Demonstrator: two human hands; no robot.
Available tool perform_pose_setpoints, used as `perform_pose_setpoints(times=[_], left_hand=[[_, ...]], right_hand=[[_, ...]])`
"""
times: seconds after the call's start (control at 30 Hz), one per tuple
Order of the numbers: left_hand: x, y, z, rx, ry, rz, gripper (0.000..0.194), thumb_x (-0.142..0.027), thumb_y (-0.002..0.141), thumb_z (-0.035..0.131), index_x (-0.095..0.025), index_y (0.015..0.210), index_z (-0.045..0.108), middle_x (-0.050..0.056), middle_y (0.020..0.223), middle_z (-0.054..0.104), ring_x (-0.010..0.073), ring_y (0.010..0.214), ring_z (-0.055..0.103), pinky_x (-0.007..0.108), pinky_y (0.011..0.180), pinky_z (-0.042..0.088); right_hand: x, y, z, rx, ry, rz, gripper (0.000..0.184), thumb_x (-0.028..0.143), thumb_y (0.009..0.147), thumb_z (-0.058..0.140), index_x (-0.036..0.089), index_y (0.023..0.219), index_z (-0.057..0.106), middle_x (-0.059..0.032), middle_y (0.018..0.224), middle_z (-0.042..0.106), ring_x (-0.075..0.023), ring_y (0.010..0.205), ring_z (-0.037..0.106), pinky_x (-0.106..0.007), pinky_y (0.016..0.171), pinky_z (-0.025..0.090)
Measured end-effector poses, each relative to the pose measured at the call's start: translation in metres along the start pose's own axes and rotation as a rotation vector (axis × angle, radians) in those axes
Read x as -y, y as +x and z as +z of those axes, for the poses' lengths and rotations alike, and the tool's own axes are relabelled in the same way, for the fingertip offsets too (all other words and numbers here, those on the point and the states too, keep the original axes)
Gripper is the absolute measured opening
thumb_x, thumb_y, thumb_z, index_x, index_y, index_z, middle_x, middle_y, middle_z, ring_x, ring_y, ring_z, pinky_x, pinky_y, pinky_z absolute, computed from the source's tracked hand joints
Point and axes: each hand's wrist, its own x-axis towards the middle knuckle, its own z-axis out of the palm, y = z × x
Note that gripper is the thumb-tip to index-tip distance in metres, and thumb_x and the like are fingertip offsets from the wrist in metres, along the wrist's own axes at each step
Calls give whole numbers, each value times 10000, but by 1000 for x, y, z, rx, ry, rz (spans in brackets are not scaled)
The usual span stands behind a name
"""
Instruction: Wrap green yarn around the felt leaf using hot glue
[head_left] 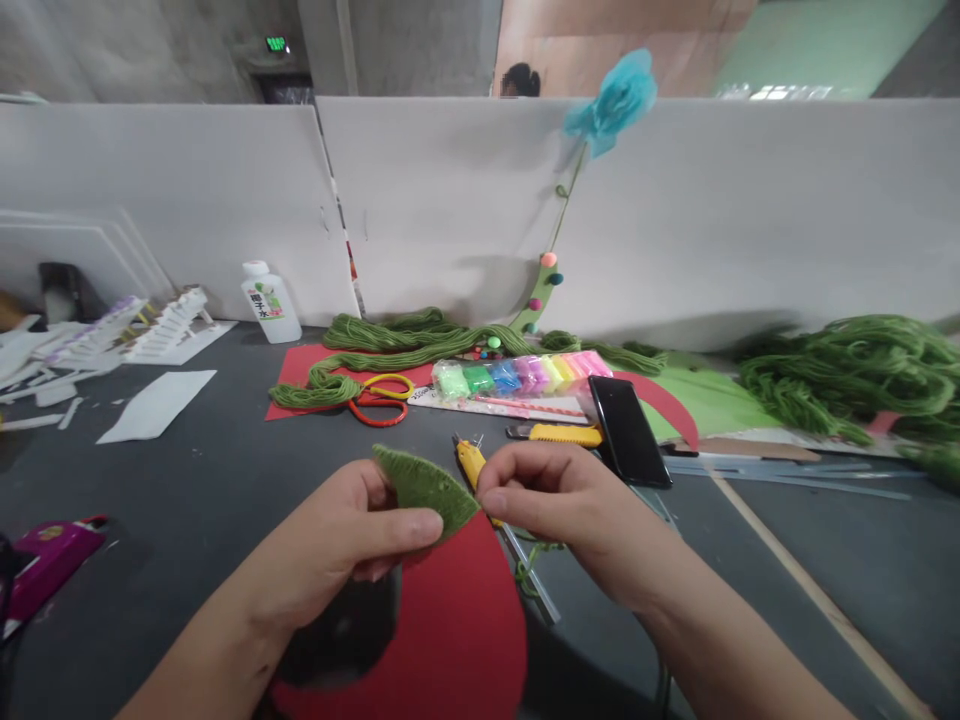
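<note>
A leaf-shaped piece wrapped in green yarn (427, 490) is held up over the table, its pointed tip toward the right. My left hand (375, 525) grips it from the left, thumb across its front. At the tip, my right hand (536, 490) pinches with thumb and index finger; whether it holds the tip itself or a yarn end is too small to tell. Below lies a curved red sheet (465, 630), partly hidden by my left hand and forearm. A yellow hot glue gun (470, 460) lies behind my hands, with a clear glue stick (532, 575) trailing toward me.
Scissors (380, 398), a yellow cutter (562, 434), packs of coloured clay (517, 375) and a black phone (628, 430) lie behind my hands. Green yarn (862, 375) is heaped at right. A white bottle (271, 302) stands back left; a purple tool (56, 560) lies left.
</note>
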Motion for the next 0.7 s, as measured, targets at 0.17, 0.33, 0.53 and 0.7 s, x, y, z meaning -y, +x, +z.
perform_pose_setpoints(times=[0.17,0.33,0.53,0.7], left_hand=[[-5,-2,0,50,41,-21,212,-229,626,699,-164,824,659,-61,563,486,48,445,303,175,383,215],[-9,-3,2,59,69,-36,125,-192,649,670,-167,762,622,-71,542,472,45,440,317,173,382,210],[-11,-2,2,74,63,-31,92,-166,642,636,-168,732,616,-69,548,452,50,442,287,192,384,188],[-9,-3,3,73,82,15,53,-111,654,594,-164,660,596,-50,575,446,64,473,312,208,415,212]], right_hand=[[1,1,0,-26,1,-1,126,265,750,650,158,697,609,71,544,392,-53,471,233,-231,444,150],[1,2,3,-36,11,28,126,244,761,637,159,680,594,80,537,371,-43,453,209,-226,425,131],[-2,1,3,-5,43,39,125,256,746,654,154,696,605,73,545,387,-42,461,229,-218,422,126],[0,-1,6,57,114,81,158,282,708,675,148,694,592,75,528,378,-44,458,218,-211,418,122]])
